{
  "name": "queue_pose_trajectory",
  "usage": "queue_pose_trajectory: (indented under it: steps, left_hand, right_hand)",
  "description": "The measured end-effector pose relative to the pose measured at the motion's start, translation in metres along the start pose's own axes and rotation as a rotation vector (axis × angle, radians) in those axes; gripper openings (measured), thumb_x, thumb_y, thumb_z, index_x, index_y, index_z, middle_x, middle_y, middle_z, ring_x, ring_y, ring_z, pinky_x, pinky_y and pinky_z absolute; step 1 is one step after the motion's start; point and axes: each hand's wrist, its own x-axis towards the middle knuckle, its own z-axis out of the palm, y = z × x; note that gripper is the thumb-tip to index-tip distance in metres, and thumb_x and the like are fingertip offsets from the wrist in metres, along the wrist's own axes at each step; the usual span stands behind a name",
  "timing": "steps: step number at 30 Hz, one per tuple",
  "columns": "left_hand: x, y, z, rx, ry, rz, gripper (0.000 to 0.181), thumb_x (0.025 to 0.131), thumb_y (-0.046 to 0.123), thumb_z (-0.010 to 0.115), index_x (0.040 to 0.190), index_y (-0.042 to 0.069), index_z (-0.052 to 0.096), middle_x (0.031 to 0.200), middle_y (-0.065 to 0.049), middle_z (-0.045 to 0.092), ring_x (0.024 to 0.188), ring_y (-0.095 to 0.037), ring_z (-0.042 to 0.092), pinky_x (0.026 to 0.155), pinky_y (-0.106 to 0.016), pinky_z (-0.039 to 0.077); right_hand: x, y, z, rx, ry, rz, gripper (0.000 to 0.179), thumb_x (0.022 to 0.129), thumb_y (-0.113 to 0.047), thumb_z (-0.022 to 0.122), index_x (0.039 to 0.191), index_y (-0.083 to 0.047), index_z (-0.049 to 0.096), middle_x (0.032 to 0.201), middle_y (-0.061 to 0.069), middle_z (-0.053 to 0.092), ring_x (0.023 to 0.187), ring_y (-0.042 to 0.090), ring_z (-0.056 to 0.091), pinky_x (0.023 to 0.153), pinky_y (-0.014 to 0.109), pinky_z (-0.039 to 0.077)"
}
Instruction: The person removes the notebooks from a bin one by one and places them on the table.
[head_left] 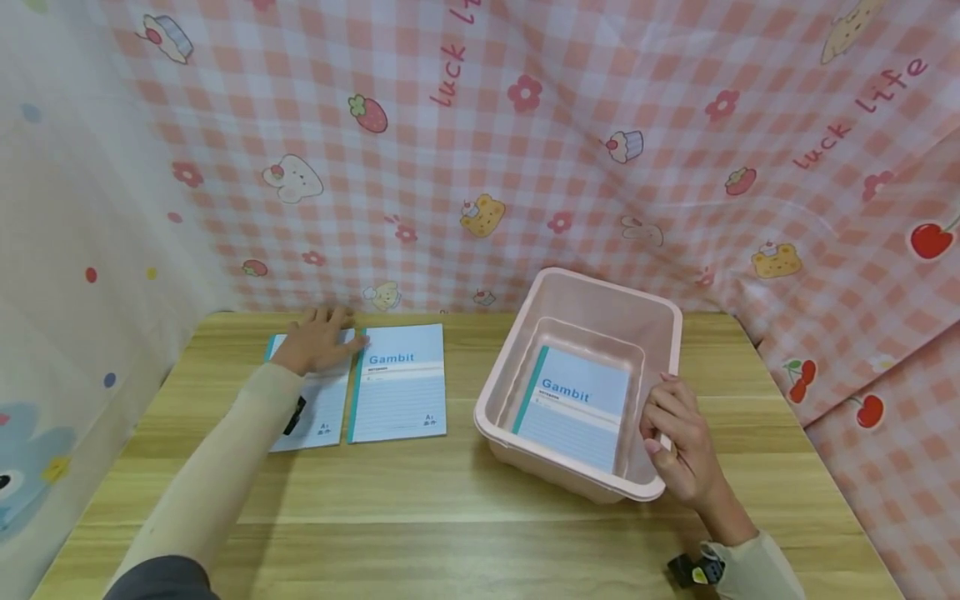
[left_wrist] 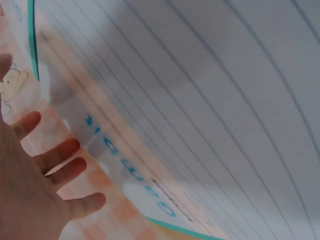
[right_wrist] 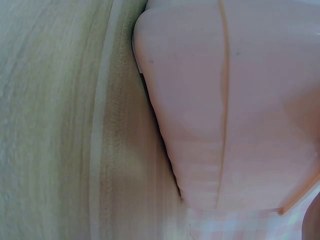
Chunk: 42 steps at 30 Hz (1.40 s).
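My left hand (head_left: 311,342) is over the top part of the left notebook (head_left: 322,423), its fingers spread past the upper edge; the hand and forearm hide much of the cover. In the left wrist view, the fingers (left_wrist: 65,152) look fairly straight beside that lined light-blue cover (left_wrist: 200,100). A matching "Gambit" notebook (head_left: 401,392) with a teal spine lies just right of it, close to the thumb. With fingers curled over the right rim, my right hand (head_left: 682,442) grips a pink plastic bin (head_left: 508,357). Another Gambit notebook (head_left: 573,408) lies face up inside the bin.
The wooden table (head_left: 405,517) carries everything. A pink checked cloth (head_left: 450,158) hangs along the back and right sides, and a pale printed cloth (head_left: 60,250) hangs at the left. The bin's outer wall (right_wrist: 185,100) fills much of the right wrist view.
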Motion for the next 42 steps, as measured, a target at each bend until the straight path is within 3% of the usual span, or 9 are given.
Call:
queue_pose_trajectory:
  steps: [5,17,23,29,42]
  left_hand:
    - [-0.001,0.011,0.001,0.000,0.019,-0.020,0.089,0.100,0.071,0.034,0.166,0.016,0.010,0.168,-0.032,0.002,0.152,-0.061,0.004,0.111,-0.084,0.004]
    - [-0.003,0.033,0.004,0.039,0.149,-0.006,0.090,0.095,0.082,0.027,0.166,0.030,0.011,0.167,-0.028,0.014,0.155,-0.054,0.004,0.110,-0.085,0.001]
    - [-0.012,0.053,0.001,0.029,0.236,0.032,0.084,0.096,0.080,0.031,0.165,0.036,0.012,0.170,-0.023,0.012,0.157,-0.051,0.002,0.110,-0.085,0.000]
    - [-0.017,0.076,-0.004,0.036,0.306,0.098,0.079,0.098,0.071,0.042,0.164,0.034,0.020,0.170,-0.018,0.017,0.158,-0.047,0.006,0.112,-0.083,0.003]
    - [-0.029,0.132,-0.018,0.060,0.335,0.210,0.083,0.093,0.082,0.037,0.163,0.044,0.016,0.174,-0.010,0.012,0.160,-0.041,0.001,0.116,-0.080,0.004]
  right_hand:
    - [0.000,-0.001,0.000,-0.001,0.002,0.000,0.047,0.104,-0.036,0.042,0.064,-0.012,0.045,0.069,0.003,0.039,0.084,0.024,0.041,0.115,0.044,0.028]
    - [0.002,-0.004,0.002,0.016,0.010,-0.013,0.047,0.105,-0.035,0.042,0.063,-0.013,0.044,0.069,0.002,0.038,0.081,0.023,0.040,0.114,0.045,0.028]
    - [0.001,-0.004,0.002,0.019,0.010,-0.007,0.045,0.104,-0.032,0.042,0.063,-0.013,0.044,0.069,0.002,0.038,0.081,0.022,0.039,0.114,0.045,0.028]
    - [0.002,-0.003,0.002,0.021,0.016,-0.011,0.044,0.103,-0.031,0.043,0.063,-0.012,0.044,0.069,0.003,0.039,0.081,0.023,0.040,0.113,0.045,0.028]
    - [0.000,0.000,0.002,0.019,0.018,-0.001,0.041,0.101,-0.029,0.044,0.063,-0.012,0.044,0.069,0.003,0.039,0.082,0.023,0.040,0.115,0.044,0.027]
